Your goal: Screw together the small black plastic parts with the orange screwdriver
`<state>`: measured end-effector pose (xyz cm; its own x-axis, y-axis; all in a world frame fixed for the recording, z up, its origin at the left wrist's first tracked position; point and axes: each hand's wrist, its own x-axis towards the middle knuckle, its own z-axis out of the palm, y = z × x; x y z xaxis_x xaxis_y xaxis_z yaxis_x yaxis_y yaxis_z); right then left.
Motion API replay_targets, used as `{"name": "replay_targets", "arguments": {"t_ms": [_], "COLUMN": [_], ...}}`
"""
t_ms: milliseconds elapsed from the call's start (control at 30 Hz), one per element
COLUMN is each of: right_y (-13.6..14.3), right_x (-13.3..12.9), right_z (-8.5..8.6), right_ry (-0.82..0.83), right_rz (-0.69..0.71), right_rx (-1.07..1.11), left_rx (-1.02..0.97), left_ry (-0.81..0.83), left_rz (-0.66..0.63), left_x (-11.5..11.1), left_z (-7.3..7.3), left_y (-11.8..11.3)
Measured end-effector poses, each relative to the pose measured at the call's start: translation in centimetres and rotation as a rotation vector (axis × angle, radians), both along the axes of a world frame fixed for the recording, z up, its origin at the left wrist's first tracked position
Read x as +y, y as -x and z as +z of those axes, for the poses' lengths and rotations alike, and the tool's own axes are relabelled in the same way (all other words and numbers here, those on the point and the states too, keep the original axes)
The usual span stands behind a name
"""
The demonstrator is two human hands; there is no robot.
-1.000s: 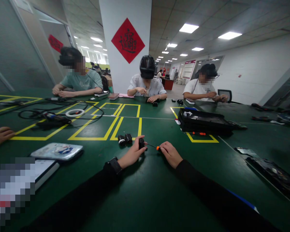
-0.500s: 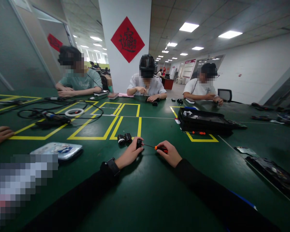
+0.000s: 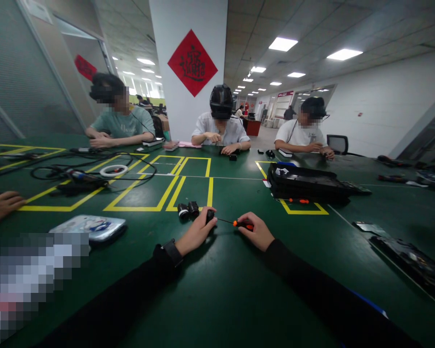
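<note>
My left hand (image 3: pixel 200 229) is closed around a small black part (image 3: pixel 210 215), whose exact kind I cannot make out. In my right hand (image 3: pixel 256 231) is a screwdriver with an orange and black handle (image 3: pixel 244 225). Its thin shaft (image 3: pixel 224 221) points left, and the tip meets the black part or ends close to it; my left fingers hide the exact contact. Two black cylindrical pieces (image 3: pixel 188 210), one with a white band, stand on the green table (image 3: pixel 217 299) just beyond my left hand.
A stack of black trays (image 3: pixel 306 182) lies at the right, with another orange screwdriver (image 3: pixel 299 201) before it. Electronic parts (image 3: pixel 411 261) sit further right. At left are a tin case (image 3: pixel 90 227), black cables (image 3: pixel 81 179) and another person's hand (image 3: pixel 3 205). Several people sit across the table.
The whole view has shifted slightly. Both hands keep their grips on the black part and the screwdriver, and the black part appears turned a little.
</note>
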<state>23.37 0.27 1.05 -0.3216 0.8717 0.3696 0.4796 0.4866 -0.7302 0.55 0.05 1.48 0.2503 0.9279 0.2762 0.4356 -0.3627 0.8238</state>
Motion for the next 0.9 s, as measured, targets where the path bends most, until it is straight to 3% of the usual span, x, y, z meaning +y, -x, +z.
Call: {"name": "replay_targets", "arguments": {"t_ms": [133,333,500,900], "right_y": [0.01,0.16,0.13,-0.13], "right_x": [0.04,0.32,0.33,0.44], "right_z": [0.13,0.21,0.13,0.01], "right_ry": [0.018,-0.083,-0.089,-0.042], "right_rz": [-0.005,0.034,0.053,-0.035], "right_rx": [-0.004,-0.11,-0.086,-0.028], "left_rx": [-0.022,-0.012,0.007,0.05], "left_ry": [0.022,0.007,-0.016,-0.051], "left_rz": [-0.027,-0.04,0.0,0.008], "left_x": [0.08,-0.21,-0.2,-0.43], "left_z": [-0.23,0.11,0.23,0.45], "left_y": [0.0,-0.03,-0.04,-0.21]}}
